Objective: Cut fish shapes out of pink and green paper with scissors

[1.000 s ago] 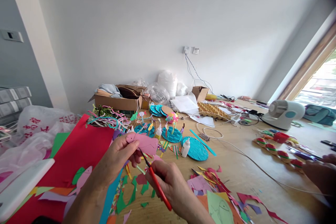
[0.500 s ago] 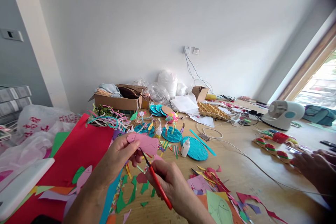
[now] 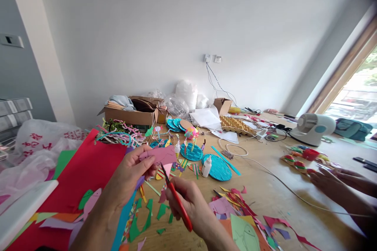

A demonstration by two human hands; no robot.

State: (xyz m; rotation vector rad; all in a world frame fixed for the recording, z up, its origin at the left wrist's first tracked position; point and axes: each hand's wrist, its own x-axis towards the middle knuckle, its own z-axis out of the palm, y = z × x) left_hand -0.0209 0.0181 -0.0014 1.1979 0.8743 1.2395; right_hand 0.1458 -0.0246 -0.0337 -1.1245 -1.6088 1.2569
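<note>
Pinched in my left hand (image 3: 138, 168) is a pink paper fish (image 3: 161, 154) with drawn pencil lines, held up over the table. My right hand (image 3: 188, 200) grips red-handled scissors (image 3: 179, 204), the dark blades pointing up to the lower edge of the pink paper. A flap of paler pink paper hangs below the fish, near the blades. Under my hands lie green paper scraps (image 3: 145, 219) and several small striped paper fish (image 3: 195, 170). A light green sheet with a drawn fish (image 3: 246, 233) lies right of my right wrist.
White glue bottle (image 3: 207, 166) and blue discs (image 3: 218, 168) stand ahead. Red paper (image 3: 85, 172) and a white tablet-like slab (image 3: 26, 213) are at left. A white cable (image 3: 279, 178) crosses the right side, where another person's hands (image 3: 338, 184) work beside a fan (image 3: 313, 129).
The pink fish has turned slightly in my left hand, and the scissor blades sit a little lower and right of its edge. The other person's hands have shifted left.
</note>
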